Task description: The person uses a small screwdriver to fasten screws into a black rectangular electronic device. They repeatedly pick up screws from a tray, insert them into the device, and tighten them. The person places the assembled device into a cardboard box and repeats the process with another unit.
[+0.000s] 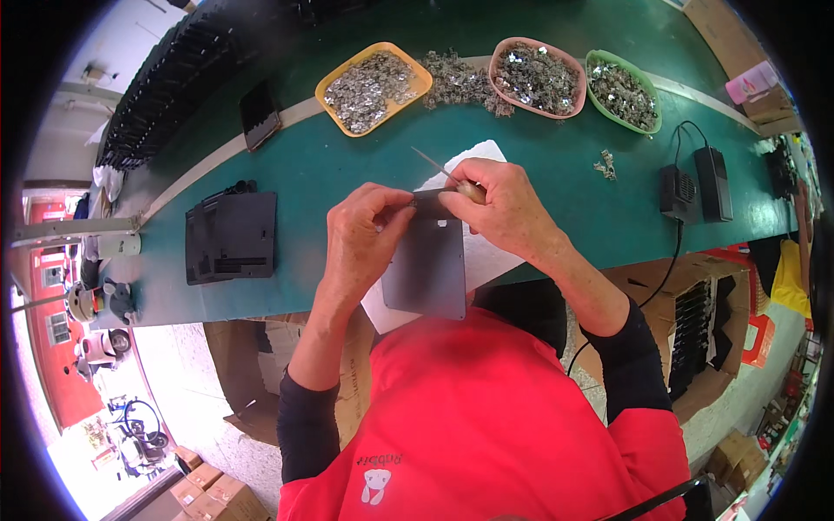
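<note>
My left hand (360, 239) pinches the top edge of a flat grey plastic panel (427, 271) held upright over the table edge. My right hand (502, 208) grips a thin pointed tool with a wooden handle (445, 176), its metal tip pointing up-left above the panel's top edge. A white sheet of paper (473, 156) lies on the green table (321, 169) under both hands.
At the back stand an orange tray (337, 74), a pink tray (497, 56) and a green tray (599, 61) of small metal parts, with a loose pile (456, 82) between them. A black panel stack (230, 236) lies left. A black charger (714, 182) sits right.
</note>
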Tool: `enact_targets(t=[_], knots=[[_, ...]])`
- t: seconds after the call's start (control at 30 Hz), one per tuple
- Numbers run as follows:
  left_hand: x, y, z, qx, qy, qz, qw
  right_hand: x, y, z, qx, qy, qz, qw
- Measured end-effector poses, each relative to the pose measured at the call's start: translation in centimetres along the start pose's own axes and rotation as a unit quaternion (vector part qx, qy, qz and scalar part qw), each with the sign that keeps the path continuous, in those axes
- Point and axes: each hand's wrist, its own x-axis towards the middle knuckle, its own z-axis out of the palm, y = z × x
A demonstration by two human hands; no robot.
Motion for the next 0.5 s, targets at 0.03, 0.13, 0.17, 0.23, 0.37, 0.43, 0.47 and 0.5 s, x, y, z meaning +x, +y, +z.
enact_targets(t=[0.03,0.13,0.17,0.23,0.37,0.43,0.47,0.5], knots=[[0.1,0.3,-0.2,0.015,-0.009,-0.006,1.0,0.1,-0.2,0.0,-0.007,-0.004,0.005,1.0],[0.6,1.0,-0.4,0.061,-0.032,-0.005,0.998,0.1,-0.6,0.0,-0.035,-0.016,0.02,0.999],[0.7,1.0,-0.4,0.076,-0.038,-0.003,0.996,0.1,-0.5,0.0,-0.041,-0.017,0.023,0.999],[0.8,1.1,-0.3,0.118,-0.039,0.032,0.992,0.1,-0.4,0.0,-0.036,-0.011,0.022,0.999],[0.2,1.3,0.2,0.146,-0.022,0.067,0.987,0.0,0.1,0.2,-0.009,-0.003,0.014,1.0],[-0.4,0.9,0.7,0.164,0.004,0.098,0.982,-0.1,0.8,0.4,0.008,0.001,-0.006,1.0],[-0.6,0.7,0.9,0.173,0.016,0.114,0.978,-0.1,1.0,0.4,0.011,0.002,-0.02,1.0],[-0.9,0.5,1.2,0.176,0.024,0.123,0.976,-0.2,1.0,0.3,0.002,0.0,-0.042,0.999]])
